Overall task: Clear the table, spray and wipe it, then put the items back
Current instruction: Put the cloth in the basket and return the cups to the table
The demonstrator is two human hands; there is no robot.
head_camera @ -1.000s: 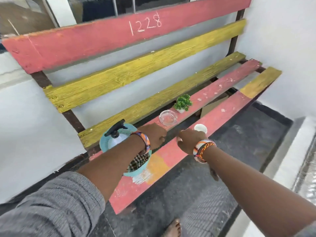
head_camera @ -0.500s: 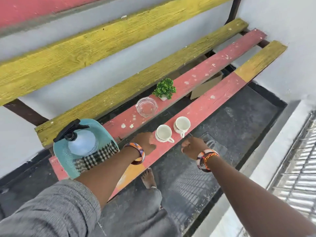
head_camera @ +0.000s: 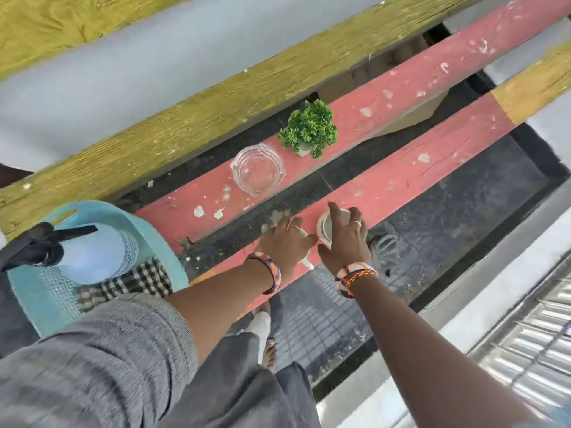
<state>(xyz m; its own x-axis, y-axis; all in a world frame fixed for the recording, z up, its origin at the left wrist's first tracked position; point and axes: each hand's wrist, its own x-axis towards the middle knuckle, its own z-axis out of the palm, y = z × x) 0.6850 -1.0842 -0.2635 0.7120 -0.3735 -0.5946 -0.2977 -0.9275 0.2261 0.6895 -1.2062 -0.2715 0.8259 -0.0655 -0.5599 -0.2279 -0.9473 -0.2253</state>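
Note:
Two white cups stand side by side on the front red slat point(head_camera: 417, 177) of the bench. My left hand point(head_camera: 284, 239) lies over the left cup point(head_camera: 306, 261), fingers curled on it; only its handle and a bit of rim show. My right hand point(head_camera: 346, 242) grips the right cup point(head_camera: 326, 227) from above, thumb on the near side and fingers across the rim. A clear glass ashtray point(head_camera: 258, 169) and a small green potted plant point(head_camera: 309, 128) sit on the middle red slat. At the left a blue basket point(head_camera: 154, 230) holds a spray bottle point(head_camera: 92, 254) and a checked cloth point(head_camera: 133, 282).
A yellow slat point(head_camera: 216, 109) runs behind the red ones, with dark gaps between the slats. A cardboard piece point(head_camera: 411, 115) lies under the bench at the right. My feet stand on the dark floor below; a white kerb and metal grating lie to the right.
The view has tilted down and come closer. Both hands, which were just short of the two cups half a second ago, now rest on them.

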